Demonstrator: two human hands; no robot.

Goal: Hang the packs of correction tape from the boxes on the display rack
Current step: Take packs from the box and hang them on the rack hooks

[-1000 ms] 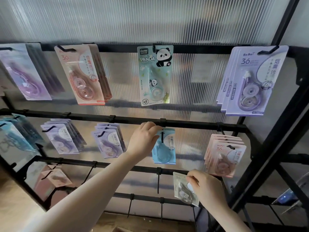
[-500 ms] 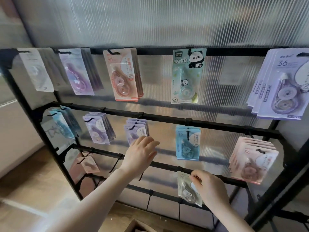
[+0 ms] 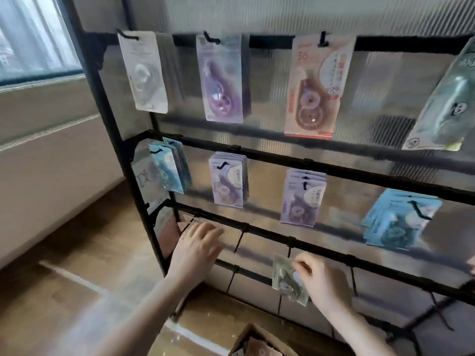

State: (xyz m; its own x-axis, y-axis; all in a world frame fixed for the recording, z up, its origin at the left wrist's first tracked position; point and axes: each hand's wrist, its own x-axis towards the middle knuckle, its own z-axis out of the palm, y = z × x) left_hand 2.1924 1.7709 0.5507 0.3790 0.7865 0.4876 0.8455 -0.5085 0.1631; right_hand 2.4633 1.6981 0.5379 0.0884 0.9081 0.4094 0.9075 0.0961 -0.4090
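The right hand (image 3: 321,281) pinched a glossy, clear-fronted greenish pack (image 3: 289,281) just below the third black bar (image 3: 321,254). The left hand (image 3: 198,246), fingers loosely spread and holding nothing, reached at that bar's left end beside a thin hook (image 3: 239,241). Flat rectangular card packs hung above on the rack (image 3: 108,140): purple (image 3: 227,181), lilac (image 3: 302,199), blue (image 3: 399,223). Ribbed translucent panel (image 3: 282,16) behind. A cardboard box (image 3: 257,341) sat at the bottom edge; wooden floor (image 3: 64,278) lay open leftward.

Left hand (image 3: 196,249) lower, leftward now.
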